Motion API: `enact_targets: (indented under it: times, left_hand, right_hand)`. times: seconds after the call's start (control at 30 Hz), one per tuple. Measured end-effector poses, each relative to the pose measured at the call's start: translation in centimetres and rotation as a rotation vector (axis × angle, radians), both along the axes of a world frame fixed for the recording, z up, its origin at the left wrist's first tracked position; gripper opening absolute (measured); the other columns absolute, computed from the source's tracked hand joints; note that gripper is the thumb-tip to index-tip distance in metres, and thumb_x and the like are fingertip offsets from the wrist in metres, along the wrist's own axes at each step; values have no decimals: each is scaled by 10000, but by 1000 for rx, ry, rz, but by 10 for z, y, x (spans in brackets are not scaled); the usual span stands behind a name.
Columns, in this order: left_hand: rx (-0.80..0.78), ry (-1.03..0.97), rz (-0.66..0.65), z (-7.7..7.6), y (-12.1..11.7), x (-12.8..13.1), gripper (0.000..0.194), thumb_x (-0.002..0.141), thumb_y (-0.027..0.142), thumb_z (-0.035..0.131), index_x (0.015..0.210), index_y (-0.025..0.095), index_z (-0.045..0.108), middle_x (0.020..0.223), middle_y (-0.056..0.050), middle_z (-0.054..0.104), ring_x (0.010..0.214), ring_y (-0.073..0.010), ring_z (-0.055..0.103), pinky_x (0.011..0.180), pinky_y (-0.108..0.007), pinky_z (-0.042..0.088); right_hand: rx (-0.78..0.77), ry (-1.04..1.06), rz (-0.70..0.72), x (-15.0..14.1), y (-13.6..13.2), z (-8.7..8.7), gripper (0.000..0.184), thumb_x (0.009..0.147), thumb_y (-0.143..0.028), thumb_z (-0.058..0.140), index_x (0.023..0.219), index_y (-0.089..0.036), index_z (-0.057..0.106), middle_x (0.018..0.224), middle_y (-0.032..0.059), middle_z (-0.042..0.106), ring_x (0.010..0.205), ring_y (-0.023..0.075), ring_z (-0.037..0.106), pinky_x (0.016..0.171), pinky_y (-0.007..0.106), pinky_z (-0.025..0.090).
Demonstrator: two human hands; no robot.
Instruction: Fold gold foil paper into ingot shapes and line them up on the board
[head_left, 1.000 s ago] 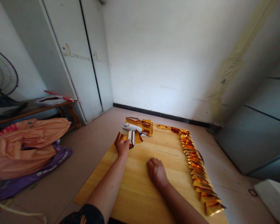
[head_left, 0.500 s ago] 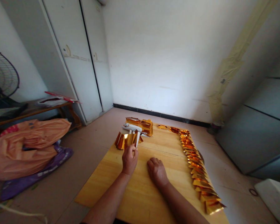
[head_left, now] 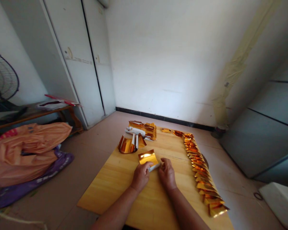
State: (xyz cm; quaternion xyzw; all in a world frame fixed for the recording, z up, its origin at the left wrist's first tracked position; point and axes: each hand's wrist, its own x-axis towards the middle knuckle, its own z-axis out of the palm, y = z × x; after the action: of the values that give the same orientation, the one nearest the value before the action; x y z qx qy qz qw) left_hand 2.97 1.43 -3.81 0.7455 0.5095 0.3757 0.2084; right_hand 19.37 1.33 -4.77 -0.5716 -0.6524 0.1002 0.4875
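Note:
A sheet of shiny gold foil paper [head_left: 147, 156] is held over the middle of the wooden board, its near edge curled up to show a white underside. My left hand [head_left: 141, 175] is closed on the sheet's near left corner. At the near right corner, my right hand [head_left: 167, 173] pinches the same edge. Beyond my left hand stand loose curved gold sheets [head_left: 127, 145] with white backs. Along the right side of the board runs a long row of overlapping folded gold foil pieces [head_left: 201, 174], which bends left at the far end.
The wooden board [head_left: 110, 182] lies low above a tiled floor. More gold sheets [head_left: 150, 130] and a white packet [head_left: 135, 131] sit at its far edge. Orange and purple bags [head_left: 33, 153] lie left, near a bench and fan [head_left: 2, 76]. A white box [head_left: 279, 201] stands right.
My left hand has brought the gold sheet from the loose stack toward me and to the right. My right hand has moved from resting on the board to pinching the sheet's edge.

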Motion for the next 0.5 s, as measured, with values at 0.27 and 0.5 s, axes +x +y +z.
enact_targets:
  times: [0.27,0.5]
  left_hand:
    - [38,-3,-125,9,-4,1,354,624,10,451,820,203,674,798,-14,690,793,-159,621,806,-281,484]
    - [88,-11,-145,10,-4,0,288,581,38,531,770,201,674,1047,-74,628,1008,-218,571,896,-345,483]
  right_hand:
    - [-1,-200,252,6,-14,12,210,632,-67,469,724,-203,599,960,62,647,943,209,556,825,334,423]
    - [-124,-180,303,5,-20,16,187,642,-88,438,707,-199,573,803,32,651,797,170,575,771,273,402]
